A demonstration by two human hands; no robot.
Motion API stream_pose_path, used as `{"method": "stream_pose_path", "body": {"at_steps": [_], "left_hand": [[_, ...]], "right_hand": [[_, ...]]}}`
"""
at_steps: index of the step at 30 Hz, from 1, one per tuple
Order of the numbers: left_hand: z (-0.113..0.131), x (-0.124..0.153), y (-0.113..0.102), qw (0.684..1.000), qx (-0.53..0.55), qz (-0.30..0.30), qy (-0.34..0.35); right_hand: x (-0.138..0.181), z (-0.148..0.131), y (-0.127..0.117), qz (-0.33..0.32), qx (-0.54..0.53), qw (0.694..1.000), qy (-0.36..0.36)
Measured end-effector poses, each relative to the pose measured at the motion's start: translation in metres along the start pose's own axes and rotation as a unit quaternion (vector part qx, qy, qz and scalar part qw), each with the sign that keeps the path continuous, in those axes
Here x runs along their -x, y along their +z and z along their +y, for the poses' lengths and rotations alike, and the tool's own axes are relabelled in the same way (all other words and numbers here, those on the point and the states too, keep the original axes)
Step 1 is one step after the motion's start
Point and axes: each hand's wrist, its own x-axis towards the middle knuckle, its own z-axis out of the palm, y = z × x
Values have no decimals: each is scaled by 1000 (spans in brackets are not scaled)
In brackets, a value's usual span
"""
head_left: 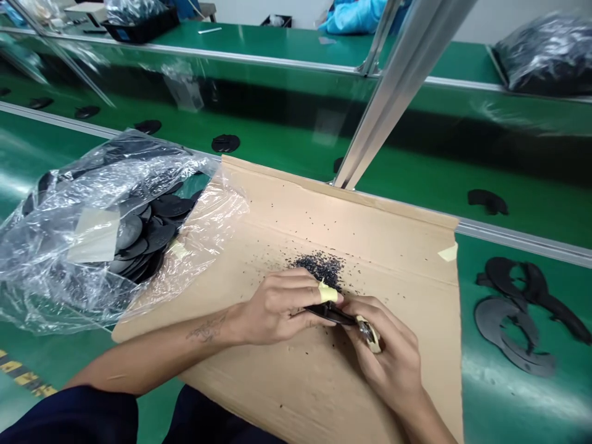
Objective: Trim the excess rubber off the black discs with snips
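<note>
We judge this piece to be mid-work: our left hand (pixel 287 306) pinches the black part (pixel 341 317) just above the cardboard, while our right hand (pixel 391 345) grips a small metal tool (pixel 367 332) at its four o'clock edge. The heap of dark bits (pixel 321 266) on the cardboard (pixel 402 246), at twelve o'clock from our hands, suggests plenty is done. Much seems left: black discs (pixel 157 237) lie in the plastic bag (pixel 152 168) at ten o'clock. Whether the curved pieces (pixel 491 322) on the counter (pixel 499 401) at three o'clock are finished, we cannot tell.
</note>
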Motion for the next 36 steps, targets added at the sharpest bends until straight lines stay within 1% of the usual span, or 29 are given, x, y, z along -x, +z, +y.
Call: {"method": "stream_pose_path", "body": {"at_steps": [4, 8, 13, 15, 17, 18, 20, 23, 24, 25, 26, 28, 30, 32, 34, 36], "left_hand": [[3, -1, 0, 1000, 2, 21, -3], [5, -1, 1, 1000, 9, 21, -10], [8, 0, 2, 999, 13, 31, -33], [7, -1, 2, 999, 18, 30, -34], [5, -2, 1, 998, 39, 15, -36], [4, -3, -1, 997, 64, 0, -46], [3, -4, -4, 982, 149, -35, -108], [1, -4, -8, 931, 279, -60, -227], [1, -3, -8, 919, 303, -61, -246], [1, -3, -8, 913, 315, -60, -251], [1, -2, -7, 916, 314, -59, -244], [2, -2, -5, 934, 279, -47, -220], [3, -2, -3, 958, 210, -23, -194], [4, -2, -3, 974, 141, -2, -176], [3, -3, -6, 983, 90, 2, -159], [3, -5, -8, 988, 61, -13, -138]], "right_hand": [[-1, 0, 1, 3, -11, 1000, -3], [0, -2, 0, 1, -8, 1000, 5], [2, -2, 0, 4, -17, 1000, -2], [1, -2, 0, 8, -23, 1000, 2], [0, -3, 1, 12, -29, 999, 12], [0, -3, 1, 14, -34, 999, 22], [-2, -4, 1, 22, -52, 997, 48], [-3, -5, 1, 33, -87, 991, 92], [-4, -5, 1, 37, -93, 990, 105], [-4, -5, 0, 41, -94, 988, 114], [-4, -5, 0, 43, -92, 988, 119], [-5, -6, -2, 39, -88, 988, 120], [-6, -7, -5, 24, -85, 990, 109], [-7, -6, -9, 15, -67, 993, 97], [-8, -4, -12, 24, -14, 996, 80], [-7, 0, -14, 30, 57, 997, 51]]}}
